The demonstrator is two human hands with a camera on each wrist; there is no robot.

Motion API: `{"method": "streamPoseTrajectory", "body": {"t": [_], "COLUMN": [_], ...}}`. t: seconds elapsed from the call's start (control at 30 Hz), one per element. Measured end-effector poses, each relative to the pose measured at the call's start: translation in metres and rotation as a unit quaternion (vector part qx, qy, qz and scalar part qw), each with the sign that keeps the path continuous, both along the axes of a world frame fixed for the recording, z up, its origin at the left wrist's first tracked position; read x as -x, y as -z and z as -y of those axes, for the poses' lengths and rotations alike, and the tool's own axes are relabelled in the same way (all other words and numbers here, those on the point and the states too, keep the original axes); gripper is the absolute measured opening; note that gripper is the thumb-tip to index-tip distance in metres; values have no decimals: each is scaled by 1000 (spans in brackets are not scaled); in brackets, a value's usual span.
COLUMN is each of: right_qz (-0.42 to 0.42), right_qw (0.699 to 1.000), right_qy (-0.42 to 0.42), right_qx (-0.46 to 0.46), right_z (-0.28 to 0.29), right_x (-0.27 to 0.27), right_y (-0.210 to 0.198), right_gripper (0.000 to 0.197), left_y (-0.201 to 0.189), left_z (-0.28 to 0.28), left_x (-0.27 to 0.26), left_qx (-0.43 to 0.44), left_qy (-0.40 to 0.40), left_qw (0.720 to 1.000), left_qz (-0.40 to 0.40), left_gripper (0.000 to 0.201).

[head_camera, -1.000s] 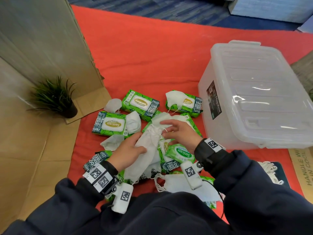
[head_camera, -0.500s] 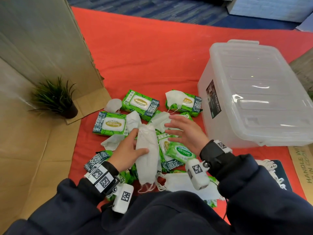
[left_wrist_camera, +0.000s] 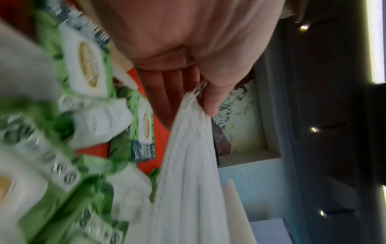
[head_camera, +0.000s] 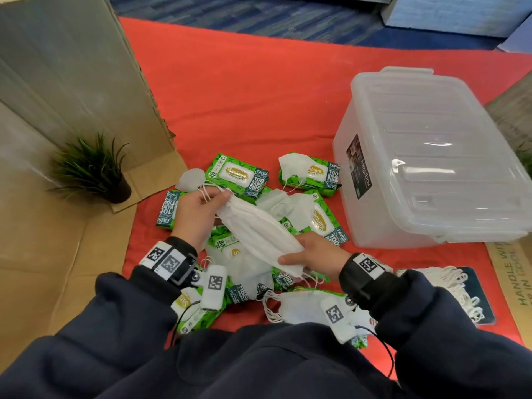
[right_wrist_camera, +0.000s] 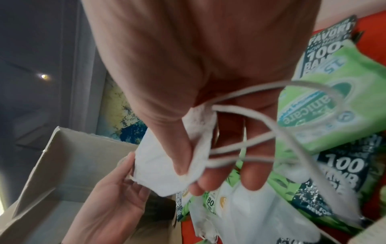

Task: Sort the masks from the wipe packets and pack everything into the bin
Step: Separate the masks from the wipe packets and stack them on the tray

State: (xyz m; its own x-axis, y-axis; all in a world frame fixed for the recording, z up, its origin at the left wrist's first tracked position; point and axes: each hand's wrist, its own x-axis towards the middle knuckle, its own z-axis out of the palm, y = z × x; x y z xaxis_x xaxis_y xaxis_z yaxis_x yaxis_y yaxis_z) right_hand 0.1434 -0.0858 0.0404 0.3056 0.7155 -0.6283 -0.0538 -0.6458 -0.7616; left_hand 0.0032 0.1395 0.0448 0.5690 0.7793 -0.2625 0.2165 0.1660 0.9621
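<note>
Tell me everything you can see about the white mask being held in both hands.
The white mask is a folded, flat-fold type of soft, fabric-like material with stitched seams and thin elastic ear loops at its ends. It is lifted above the pile of green wipe packets, stretched slantwise between the hands. The left hand pinches its far end; the right hand pinches its near end.

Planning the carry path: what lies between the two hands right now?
Only the stack of white folded masks, pinched at one end by the left hand and at the other by the right hand; the head view shows it.
</note>
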Motion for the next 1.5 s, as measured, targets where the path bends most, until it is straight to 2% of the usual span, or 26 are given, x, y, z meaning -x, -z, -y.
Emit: {"method": "streamPoseTrajectory", "body": {"t": [0.1, 0.2, 0.33, 0.4, 0.47, 0.57, 0.63, 0.67, 0.73, 0.77, 0.8, 0.83, 0.87, 0.9, 0.93, 1.0, 1.07, 1.13, 1.23, 1.33, 1.43, 1.5], "right_qz": [-95, -125, -199, -226, -242, -286, -317, -332, -370, -386, -391, -377, -339, -279, -215, -120, -63, -59, -34, 17, 103, 114], "right_qw": [992, 979, 938, 918, 902, 855, 808, 786, 761, 764, 781, 811, 853, 900, 938, 980, 989, 976, 956, 958, 964, 964], "right_qy": [82, 155, 280, 321, 354, 419, 469, 485, 474, 448, 409, 367, 325, 285, 245, 156, 121, 190, 274, 269, 215, 202], "right_qx": [-30, -51, -52, -48, -54, -104, -162, -192, -243, -259, -266, -257, -228, -176, -115, -1, 63, 86, 101, 101, 119, 130], "right_z": [11, 23, 40, 50, 61, 77, 86, 91, 103, 111, 120, 130, 140, 152, 165, 191, 214, 229, 239, 240, 235, 231], "right_x": [-5, -10, -9, -9, -9, -12, -14, -16, -24, -30, -36, -43, -49, -54, -58, -61, -57, -52, -40, -32, -30, -30], "right_y": [1, 9, 19, 21, 25, 31, 29, 25, 9, 0, -8, -14, -15, -12, -7, 6, 18, 35, 52, 58, 62, 65], "right_gripper": [24, 28, 23, 19, 18, 21, 23, 24, 30, 32, 32, 30, 27, 22, 17, 22, 21, 16, 8, 7, 8, 8], "left_y": [-8, -6, -4, -3, -1, 3, 8, 13, 27, 33, 37, 39, 39, 38, 36, 31, 29, 32, 42, 53, 59, 60], "left_z": [-11, -22, -37, -43, -46, -45, -40, -35, -21, -12, -2, 9, 18, 26, 31, 39, 48, 62, 90, 110, 119, 123], "left_x": [5, 17, 34, 42, 48, 58, 65, 69, 78, 82, 86, 89, 90, 88, 84, 72, 58, 48, 40, 39, 40, 39], "left_qx": [17, 80, 146, 216, 299, 362, 392, 390, 338, 292, 243, 201, 176, 170, 176, 189, 203, 207, 180, 183, 190, 193], "left_qy": [15, 42, 61, 51, 31, -16, 2, 25, 96, 149, 214, 281, 333, 357, 351, 301, 287, 310, 331, 295, 271, 265], "left_qw": [1000, 996, 987, 974, 946, 921, 907, 909, 933, 945, 945, 931, 912, 899, 897, 911, 913, 902, 887, 894, 898, 897], "left_qz": [-10, -16, -6, 46, 118, 146, 153, 146, 80, 19, -51, -116, -164, -189, -201, -211, -208, -218, -266, -283, -290, -296], "left_gripper": [14, 18, 21, 21, 25, 32, 31, 29, 36, 42, 46, 46, 44, 40, 35, 24, 25, 29, 10, 11, 10, 10]}}
